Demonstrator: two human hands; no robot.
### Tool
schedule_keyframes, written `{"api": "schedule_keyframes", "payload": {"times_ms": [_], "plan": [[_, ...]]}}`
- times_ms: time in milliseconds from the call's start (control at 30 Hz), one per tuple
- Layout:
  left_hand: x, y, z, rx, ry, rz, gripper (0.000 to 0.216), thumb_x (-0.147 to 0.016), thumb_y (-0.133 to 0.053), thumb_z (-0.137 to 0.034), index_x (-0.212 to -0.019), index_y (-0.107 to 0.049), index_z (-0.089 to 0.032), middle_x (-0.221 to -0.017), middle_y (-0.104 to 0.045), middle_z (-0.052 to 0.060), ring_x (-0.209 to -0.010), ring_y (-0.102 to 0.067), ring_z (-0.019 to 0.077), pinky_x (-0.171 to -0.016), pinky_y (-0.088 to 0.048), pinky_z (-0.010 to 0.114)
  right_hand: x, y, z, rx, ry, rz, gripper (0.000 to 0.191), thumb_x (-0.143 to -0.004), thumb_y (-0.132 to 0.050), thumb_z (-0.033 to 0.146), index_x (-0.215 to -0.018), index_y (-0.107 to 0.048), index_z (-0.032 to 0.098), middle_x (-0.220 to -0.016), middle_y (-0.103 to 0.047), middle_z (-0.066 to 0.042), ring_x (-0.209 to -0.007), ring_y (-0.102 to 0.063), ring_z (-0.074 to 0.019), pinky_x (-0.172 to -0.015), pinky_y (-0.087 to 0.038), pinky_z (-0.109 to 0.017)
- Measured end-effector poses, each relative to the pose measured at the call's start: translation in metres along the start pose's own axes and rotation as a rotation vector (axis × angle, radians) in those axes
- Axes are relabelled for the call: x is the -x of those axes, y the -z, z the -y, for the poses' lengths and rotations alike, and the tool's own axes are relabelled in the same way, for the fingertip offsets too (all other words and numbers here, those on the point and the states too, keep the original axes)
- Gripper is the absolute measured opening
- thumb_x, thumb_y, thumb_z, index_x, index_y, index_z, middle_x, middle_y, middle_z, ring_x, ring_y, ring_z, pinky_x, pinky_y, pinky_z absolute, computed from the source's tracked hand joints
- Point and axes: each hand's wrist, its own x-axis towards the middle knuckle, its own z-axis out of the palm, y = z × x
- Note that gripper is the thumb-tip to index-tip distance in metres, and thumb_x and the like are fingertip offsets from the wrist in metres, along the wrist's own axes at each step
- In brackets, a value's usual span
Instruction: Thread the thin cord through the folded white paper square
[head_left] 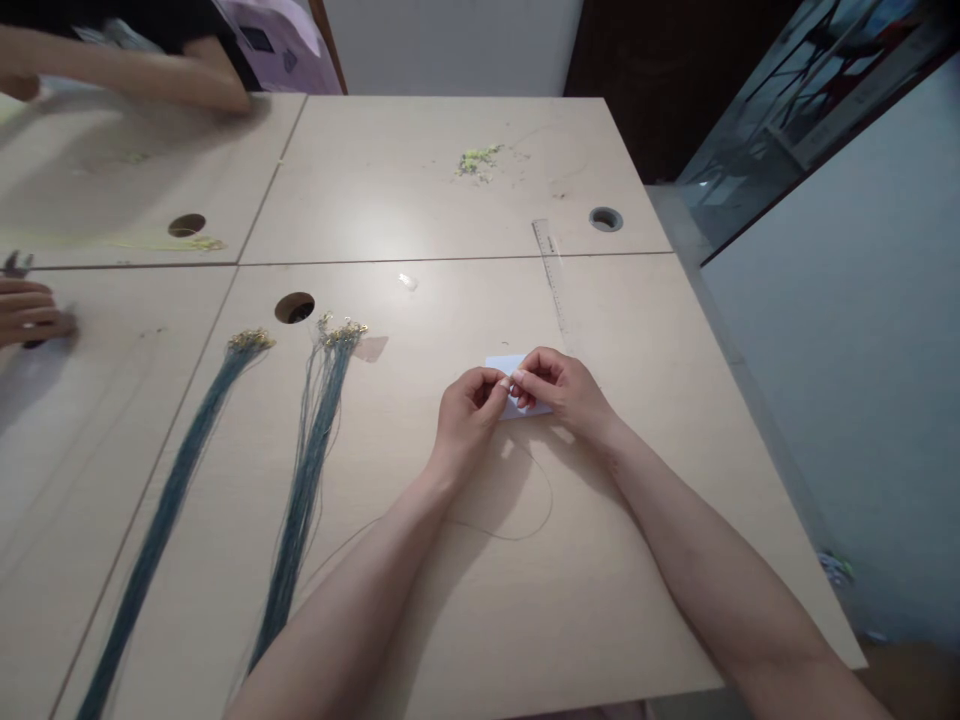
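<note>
My left hand (pixel 474 402) and my right hand (pixel 559 388) meet at the fingertips above a small white card (pixel 517 409). Both are closed in a pinch. A thin dark cord (pixel 551 490) loops over the table below them and runs left under my left forearm; its end seems to rise to my fingers. Whatever small part sits between the fingertips is too small to make out. Left of my hands lie two bundles of blue-green cords, the nearer bundle (pixel 307 490) and the farther bundle (pixel 180 490), each with gold-coloured hooks at its top end.
A clear ruler (pixel 551 275) lies beyond my right hand. Yellow-green scraps (pixel 478 160) are scattered at the back. Cable holes (pixel 295 308) open in the wooden table (pixel 637 600). At the left, a person's forearm (pixel 127 80) rests on the table and a hand (pixel 30 312) holds a dark tool.
</note>
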Motion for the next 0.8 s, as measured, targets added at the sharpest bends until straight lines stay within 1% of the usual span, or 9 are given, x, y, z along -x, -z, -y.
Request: {"api": "schedule_keyframes", "payload": {"times_ms": [167,267,433,800], "plan": [[-0.0001,0.0006,0.0001,-0.035,-0.016,-0.001,0.018,-0.077,-0.053,-0.033,-0.075,-0.059,-0.016,-0.070,-0.061,0.003,-0.065,-0.054,0.0122,-0.061,-0.039,0.024,-0.0006,-0.0010,-0.0010,0.005,-0.002,-0.003,0.018,-0.075,-0.058,0.035,-0.071,-0.053,0.018,-0.060,-0.059,0.002,-0.054,-0.056,-0.0109,-0.057,-0.047,-0.026],[0.0003,0.0005,-0.0014,-0.021,-0.013,-0.003,0.019,-0.078,-0.053,-0.033,-0.074,-0.058,-0.016,-0.070,-0.061,0.003,-0.063,-0.053,0.0116,-0.059,-0.038,0.024,-0.0012,-0.0019,-0.0021,-0.038,0.000,-0.010,0.018,-0.075,-0.059,0.036,-0.071,-0.053,0.018,-0.060,-0.059,0.001,-0.054,-0.056,-0.0107,-0.056,-0.047,-0.026],[0.0009,-0.0004,-0.0039,-0.004,-0.009,0.018,0.019,-0.080,-0.052,-0.034,-0.075,-0.060,-0.017,-0.074,-0.063,0.003,-0.066,-0.054,0.0121,-0.060,-0.039,0.024,-0.0018,-0.0019,-0.0044,-0.105,-0.010,-0.024,0.018,-0.075,-0.058,0.035,-0.072,-0.054,0.018,-0.065,-0.061,0.000,-0.055,-0.056,-0.0103,-0.056,-0.047,-0.026],[0.0006,-0.0012,-0.0024,-0.009,-0.005,0.003,0.017,-0.079,-0.053,-0.032,-0.077,-0.060,-0.016,-0.074,-0.063,0.004,-0.068,-0.055,0.0128,-0.060,-0.039,0.024,-0.0015,-0.0022,-0.0072,-0.124,-0.008,-0.033,0.017,-0.076,-0.059,0.033,-0.071,-0.054,0.017,-0.065,-0.061,0.001,-0.055,-0.055,-0.0094,-0.056,-0.047,-0.025]]}}
